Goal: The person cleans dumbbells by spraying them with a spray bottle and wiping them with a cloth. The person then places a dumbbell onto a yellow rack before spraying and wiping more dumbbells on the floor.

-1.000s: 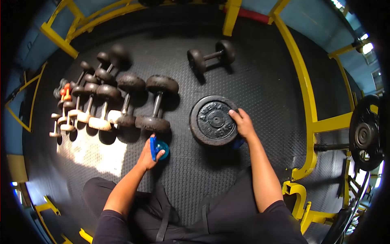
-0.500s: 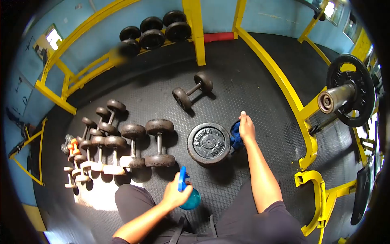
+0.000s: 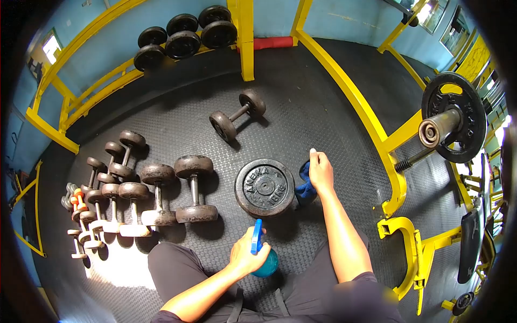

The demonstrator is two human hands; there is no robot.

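My left hand (image 3: 247, 253) is wrapped round the neck of a spray bottle (image 3: 266, 264) with a blue trigger head and a blue-green body. It is just below a round black weight (image 3: 264, 187) with raised lettering reading ANEKA. That weight's flat face is turned up, and its lower part is hidden from above. On its right side, my right hand (image 3: 321, 171) grips a dark blue cloth (image 3: 306, 185), which hangs against or very near the weight's edge. Part of the cloth is hidden behind the hand.
Rows of dumbbells (image 3: 195, 185) stand to the left on the black rubber floor. A lone dumbbell (image 3: 237, 114) lies beyond the weight. More dumbbells (image 3: 183, 44) rest on a yellow rack at the back. To the right, a yellow frame (image 3: 396, 183) carries a plate (image 3: 452, 134).
The view has swung slightly right. My left hand has moved right with the spray bottle, closer beneath the weight. My right hand and the cloth stay beside the weight.
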